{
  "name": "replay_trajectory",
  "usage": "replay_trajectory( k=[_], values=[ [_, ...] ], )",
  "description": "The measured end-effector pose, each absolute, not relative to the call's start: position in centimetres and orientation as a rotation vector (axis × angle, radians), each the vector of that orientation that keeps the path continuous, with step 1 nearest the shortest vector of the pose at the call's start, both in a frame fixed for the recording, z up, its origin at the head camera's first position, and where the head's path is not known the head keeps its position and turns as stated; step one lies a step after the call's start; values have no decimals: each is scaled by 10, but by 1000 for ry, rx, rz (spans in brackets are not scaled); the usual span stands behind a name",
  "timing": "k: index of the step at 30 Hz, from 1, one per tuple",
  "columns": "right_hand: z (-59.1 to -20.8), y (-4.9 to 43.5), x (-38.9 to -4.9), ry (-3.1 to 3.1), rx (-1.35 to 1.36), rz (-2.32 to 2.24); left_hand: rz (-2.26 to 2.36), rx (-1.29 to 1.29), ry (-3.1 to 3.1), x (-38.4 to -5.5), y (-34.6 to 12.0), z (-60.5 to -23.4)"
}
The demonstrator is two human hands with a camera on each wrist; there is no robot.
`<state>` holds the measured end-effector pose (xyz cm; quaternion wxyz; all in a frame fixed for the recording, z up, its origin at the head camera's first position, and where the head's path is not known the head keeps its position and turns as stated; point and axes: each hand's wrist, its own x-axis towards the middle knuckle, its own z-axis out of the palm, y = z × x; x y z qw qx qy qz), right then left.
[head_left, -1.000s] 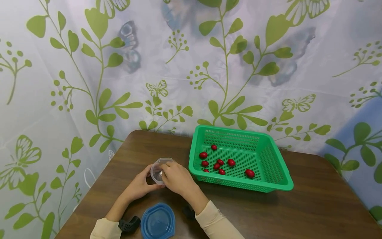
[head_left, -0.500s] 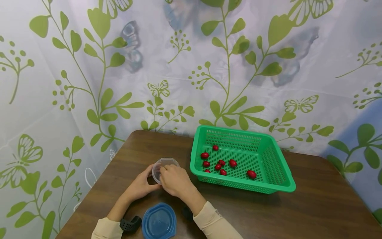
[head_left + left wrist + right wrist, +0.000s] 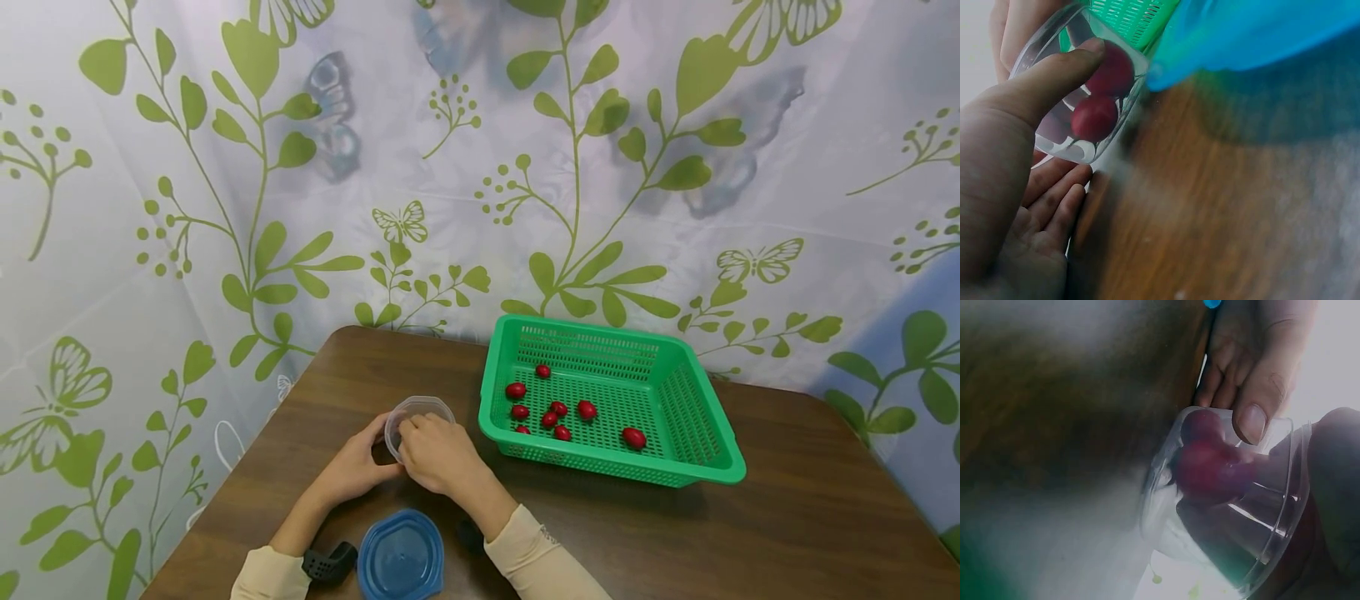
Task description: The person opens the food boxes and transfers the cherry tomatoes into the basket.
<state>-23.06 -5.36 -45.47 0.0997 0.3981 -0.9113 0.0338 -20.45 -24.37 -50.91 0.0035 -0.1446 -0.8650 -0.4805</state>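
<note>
My left hand [image 3: 354, 472] holds a clear plastic cup [image 3: 389, 432] from its left side, with the thumb [image 3: 1060, 81] pressed along the wall. My right hand [image 3: 435, 450] reaches over the rim with its fingers down inside. A larger red fruit [image 3: 1207, 472], small and round like a cherry tomato, sits between the right thumb and fingers, seen through the wall. Another red fruit [image 3: 1095, 118] lies beside it at the cup's bottom. From above, the right hand hides both. Left of the right forearm lies a blue lid [image 3: 401, 554].
Right of the hands stands a green basket [image 3: 600, 467] with several red fruits [image 3: 587, 410] on its mesh floor. A black wrist mount [image 3: 330, 564] sits at the left sleeve. The brown wooden table [image 3: 810, 517] meets a leaf-patterned curtain [image 3: 480, 125] behind.
The right-hand fingers have gone a little deeper into the cup and curled more. The left hand keeps its hold. The whole head view has shifted slightly; basket and lid stay put.
</note>
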Motion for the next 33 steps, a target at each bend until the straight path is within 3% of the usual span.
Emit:
replay_trajectory(
  k=[14,33],
  values=[
    [-446,-45,-240,-2785,1260,627,-1482,-434,-2728,-204,-243,-507],
    [-439,-37,-242,-2882,1361,692,-1487,-467,-2707,-205,-243,-508]
  ],
)
